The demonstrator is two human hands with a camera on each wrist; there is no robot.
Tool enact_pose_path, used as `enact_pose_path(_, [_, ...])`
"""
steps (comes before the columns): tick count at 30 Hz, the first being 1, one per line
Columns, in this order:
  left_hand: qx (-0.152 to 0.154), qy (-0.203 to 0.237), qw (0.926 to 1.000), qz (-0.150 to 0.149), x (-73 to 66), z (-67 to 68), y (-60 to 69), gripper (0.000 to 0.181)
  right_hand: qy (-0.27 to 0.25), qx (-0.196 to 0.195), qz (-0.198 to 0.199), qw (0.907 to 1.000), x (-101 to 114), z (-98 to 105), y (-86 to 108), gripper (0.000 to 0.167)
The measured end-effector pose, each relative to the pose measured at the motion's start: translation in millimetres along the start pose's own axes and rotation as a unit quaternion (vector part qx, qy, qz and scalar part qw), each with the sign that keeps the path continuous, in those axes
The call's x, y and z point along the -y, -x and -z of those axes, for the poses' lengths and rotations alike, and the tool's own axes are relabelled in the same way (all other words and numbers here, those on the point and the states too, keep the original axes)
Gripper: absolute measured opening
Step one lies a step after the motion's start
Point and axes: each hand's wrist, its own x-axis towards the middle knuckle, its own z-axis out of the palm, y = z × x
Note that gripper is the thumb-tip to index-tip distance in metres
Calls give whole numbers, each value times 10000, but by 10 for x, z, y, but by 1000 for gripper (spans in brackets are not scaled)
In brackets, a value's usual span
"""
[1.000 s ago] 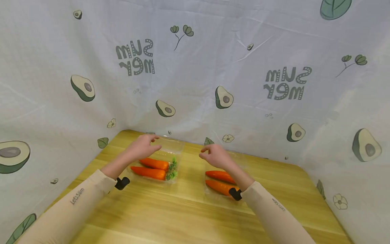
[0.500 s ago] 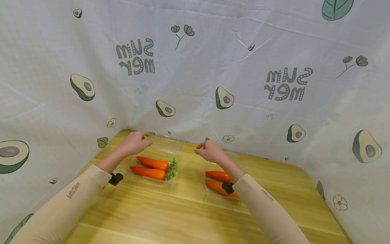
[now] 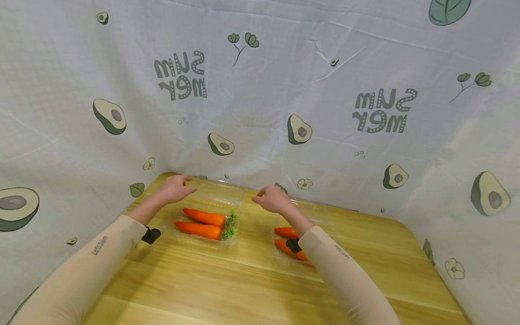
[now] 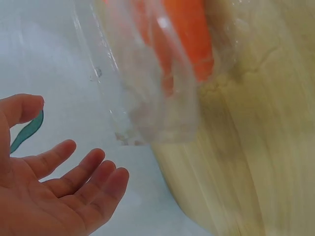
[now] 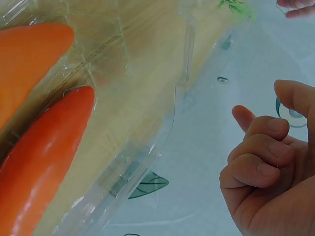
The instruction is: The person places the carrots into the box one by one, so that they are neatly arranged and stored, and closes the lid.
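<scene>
Two orange carrots with leafy green tops, the nearer carrot (image 3: 197,230) and the farther carrot (image 3: 204,217), lie in a clear plastic box (image 3: 222,241) left of centre. Its clear lid (image 3: 221,192) lies folded back behind it. My left hand (image 3: 174,189) is raised past the box's left end, fingers spread and holding nothing. Over the gap between the boxes hovers my right hand (image 3: 273,199), its index finger partly extended and other fingers curled round nothing. Below my right wrist, a second clear box (image 5: 174,110) holds two orange carrots (image 5: 49,157), partly hidden in the head view.
The wooden tabletop (image 3: 195,284) extends toward me and to the right. A white curtain (image 3: 260,113) printed with avocados and leaves hangs around its back and sides. The right box's clear lid (image 3: 310,211) lies near the back edge. Each wrist wears a black camera (image 3: 151,235).
Both hands have drifted left, the left one away from its box and the right one toward the gap between the boxes. The boxes and carrots have stayed in place.
</scene>
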Motion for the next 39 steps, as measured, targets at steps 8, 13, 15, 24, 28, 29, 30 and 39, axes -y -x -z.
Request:
enact_pose_path(8, [113, -50, 9997, 211, 88, -23, -54, 65, -5, 86, -115, 9999, -31, -54, -95, 39])
enact_pose_path(13, [158, -203, 9993, 258, 139, -31, -91, 66, -80, 248, -151, 9995, -63, -117, -169, 40])
enact_pose_path(15, [212, -249, 9991, 268, 165, -27, -107, 66, -144, 311, -169, 9993, -66, -140, -194, 41])
enact_pose_path(24, [569, -561, 9966, 201, 276, 8, -168, 64, 2, 371, -10, 9993, 17, -224, -307, 56])
enact_pose_path(28, [852, -291, 9955, 296, 311, 38, -196, 61, -56, 404, -127, 9991, 57, -233, -331, 58])
enact_pose_path(29, [922, -154, 9950, 342, 321, 43, -203, 60, -105, 426, -170, 9989, 64, -236, -338, 58])
enact_pose_path(30, [990, -30, 9943, 385, 332, 50, -209, 59, -138, 452, -217, 9986, 69, -239, -345, 58])
enact_pose_path(39, [1511, 973, 9798, 874, 360, 103, -177, 61, -44, 643, -252, 9976, 117, -259, -374, 52])
